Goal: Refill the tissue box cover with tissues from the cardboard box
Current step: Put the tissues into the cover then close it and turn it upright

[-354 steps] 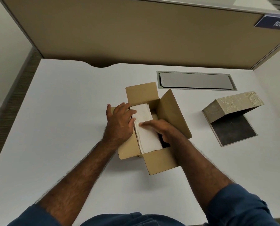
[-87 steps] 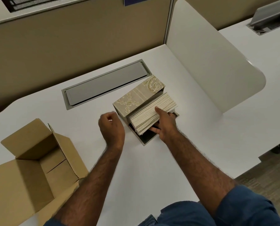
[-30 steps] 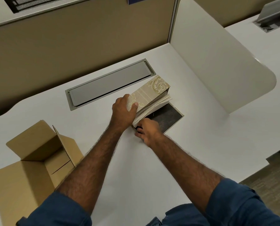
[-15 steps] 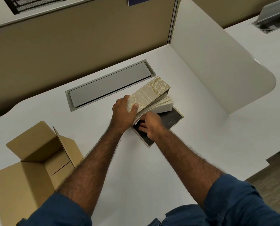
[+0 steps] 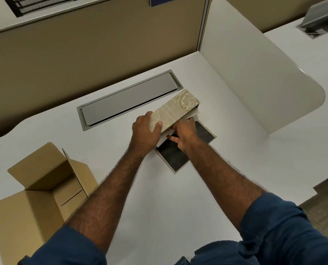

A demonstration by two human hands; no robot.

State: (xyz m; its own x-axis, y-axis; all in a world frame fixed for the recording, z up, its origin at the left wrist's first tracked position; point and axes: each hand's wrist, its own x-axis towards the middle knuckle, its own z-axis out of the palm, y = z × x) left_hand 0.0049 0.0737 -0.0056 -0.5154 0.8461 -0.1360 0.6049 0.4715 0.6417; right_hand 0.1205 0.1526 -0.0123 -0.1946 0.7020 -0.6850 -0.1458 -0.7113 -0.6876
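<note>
The beige patterned tissue box cover (image 5: 175,109) lies on its side on the white desk, with its dark base flap (image 5: 173,156) open flat toward me. My left hand (image 5: 146,131) grips the cover's near end. My right hand (image 5: 185,134) presses against the white tissue stack (image 5: 194,114), which sits mostly inside the cover with only its edges showing. The open cardboard box (image 5: 37,190) stands at the lower left; no tissues show in the part of its inside that I can see.
A grey metal cable hatch (image 5: 128,99) is set in the desk behind the cover. A white curved divider panel (image 5: 254,73) stands on the right, a tan partition wall (image 5: 92,41) at the back. The desk's right edge drops to carpet.
My right hand has pushed the tissue stack deeper into the cover and slid further along it. My left hand has kept its grip on the cover's end.
</note>
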